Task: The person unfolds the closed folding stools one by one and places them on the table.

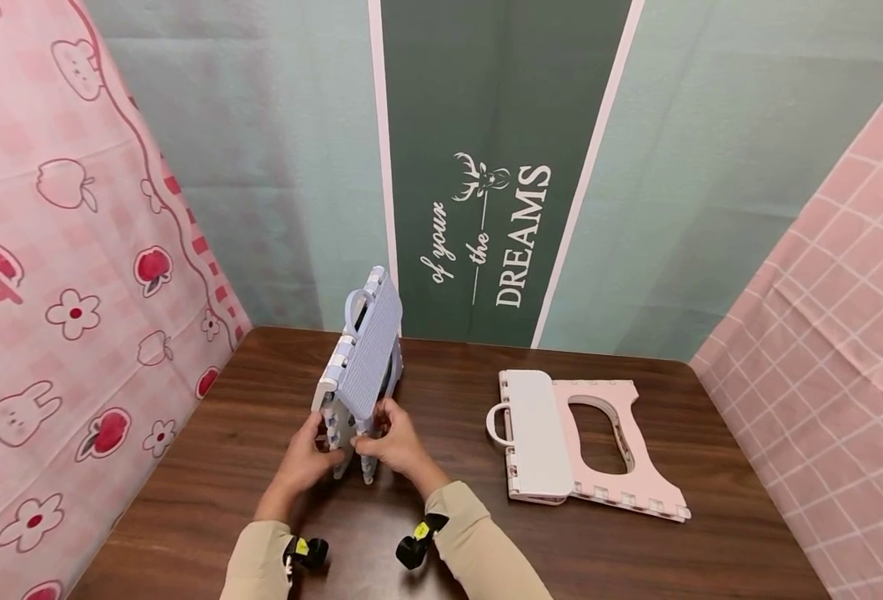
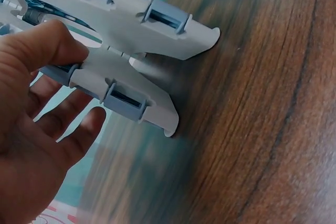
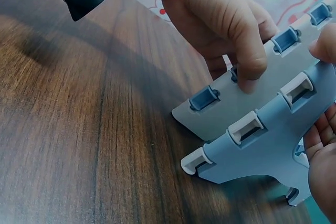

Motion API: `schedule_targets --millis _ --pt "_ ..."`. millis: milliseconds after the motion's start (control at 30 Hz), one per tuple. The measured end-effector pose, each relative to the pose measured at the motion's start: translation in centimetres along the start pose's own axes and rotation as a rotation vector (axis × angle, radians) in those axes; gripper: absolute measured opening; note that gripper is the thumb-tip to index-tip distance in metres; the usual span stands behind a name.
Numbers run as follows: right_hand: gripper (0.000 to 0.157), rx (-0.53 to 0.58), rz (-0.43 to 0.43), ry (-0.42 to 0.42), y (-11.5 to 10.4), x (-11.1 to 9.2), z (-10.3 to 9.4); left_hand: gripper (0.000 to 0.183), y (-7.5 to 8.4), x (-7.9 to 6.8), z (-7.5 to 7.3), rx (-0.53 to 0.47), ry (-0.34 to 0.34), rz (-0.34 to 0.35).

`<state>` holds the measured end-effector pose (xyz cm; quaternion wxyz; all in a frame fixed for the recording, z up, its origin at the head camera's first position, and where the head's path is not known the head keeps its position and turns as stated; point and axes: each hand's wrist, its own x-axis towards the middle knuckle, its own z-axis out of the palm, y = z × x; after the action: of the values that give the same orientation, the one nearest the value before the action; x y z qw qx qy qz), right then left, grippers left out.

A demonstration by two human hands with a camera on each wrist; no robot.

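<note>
A blue and white folding step stool stands on its legs on the wooden table, its two leg panels partly spread and its handle loop at the upper left. My left hand grips the nearer edge of the left leg panel, thumb on the inner side and fingers outside in the left wrist view. With my right hand I hold the edge of the right leg panel, near the corner of the seat. The far ends of both panels are partly hidden in the head view.
A pink and white folding stool lies flat, folded, on the right of the dark wooden table. Printed cloth hangs behind the table and on both sides. Small black wrist cameras sit under both sleeves.
</note>
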<state>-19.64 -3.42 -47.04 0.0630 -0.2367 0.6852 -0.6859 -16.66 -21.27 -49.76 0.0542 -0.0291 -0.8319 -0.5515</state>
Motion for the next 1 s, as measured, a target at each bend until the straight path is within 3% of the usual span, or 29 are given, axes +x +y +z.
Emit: schedule_targets --millis 133,267,333,500,667,733,933,1000 --pt "0.031 -0.029 -0.005 -0.006 -0.1 -0.1 0.0 0.049 2.3 -0.7 -0.4 0.006 0.003 0.0" --pt "0.031 -0.06 -0.024 -0.007 -0.5 -0.1 -0.1 0.05 2.4 -0.8 -0.6 0.039 0.008 0.025" --pt "0.031 -0.077 -0.03 -0.009 -0.7 -0.1 0.0 0.05 2.1 -0.8 -0.8 0.048 0.014 0.06" --pt "0.033 -0.114 -0.007 -0.019 -0.9 -0.2 -0.3 0.051 -0.6 -0.2 -0.7 0.045 0.036 0.138" --pt "0.035 -0.116 0.001 -0.042 -0.8 -0.2 -0.9 0.055 -2.2 0.2 -0.4 0.039 0.043 0.146" --pt "0.034 -0.113 -0.002 -0.044 -0.7 -0.1 -1.1 0.054 -2.0 0.2 -0.4 0.031 0.044 0.136" --pt "0.033 -0.111 -0.006 -0.053 -0.6 -0.2 -1.8 0.049 0.5 -0.5 -0.8 -0.02 0.026 0.098" --pt "0.035 -0.117 -0.013 -0.055 -0.6 -0.2 -2.0 0.049 0.6 -0.5 -0.9 -0.034 0.022 0.073"
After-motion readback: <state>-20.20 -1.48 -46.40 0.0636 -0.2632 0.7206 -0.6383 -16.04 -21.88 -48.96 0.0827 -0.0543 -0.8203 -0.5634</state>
